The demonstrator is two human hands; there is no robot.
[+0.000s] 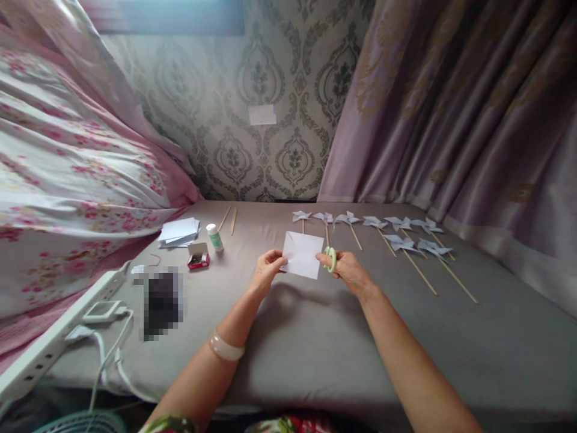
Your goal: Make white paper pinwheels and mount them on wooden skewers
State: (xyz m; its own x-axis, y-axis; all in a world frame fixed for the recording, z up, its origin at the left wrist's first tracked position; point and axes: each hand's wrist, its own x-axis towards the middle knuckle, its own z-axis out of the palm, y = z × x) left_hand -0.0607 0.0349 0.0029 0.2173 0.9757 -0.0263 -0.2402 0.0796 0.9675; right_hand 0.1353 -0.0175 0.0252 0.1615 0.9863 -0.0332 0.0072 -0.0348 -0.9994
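Observation:
A white square of paper [303, 255] is held up over the grey cloth between both hands. My left hand [269, 269] pinches its left edge. With thumb and fingers my right hand [345, 267] grips the right edge, and a pair of scissors with pale green handles [331, 260] hangs on the same hand, blades pointing away from me. A diagonal crease shows near the paper's upper left corner. Beyond and to the right lie several white paper pinwheels [401, 243] on thin wooden sticks.
On the left are a stack of white paper [179, 231], a white glue bottle [215, 237], an open red box [198, 257] of small items and wooden sticks [233, 221]. A power strip [58, 334] with cables runs along the left edge, near a blurred-out dark object [162, 300]. Curtains [433, 102] hang at right.

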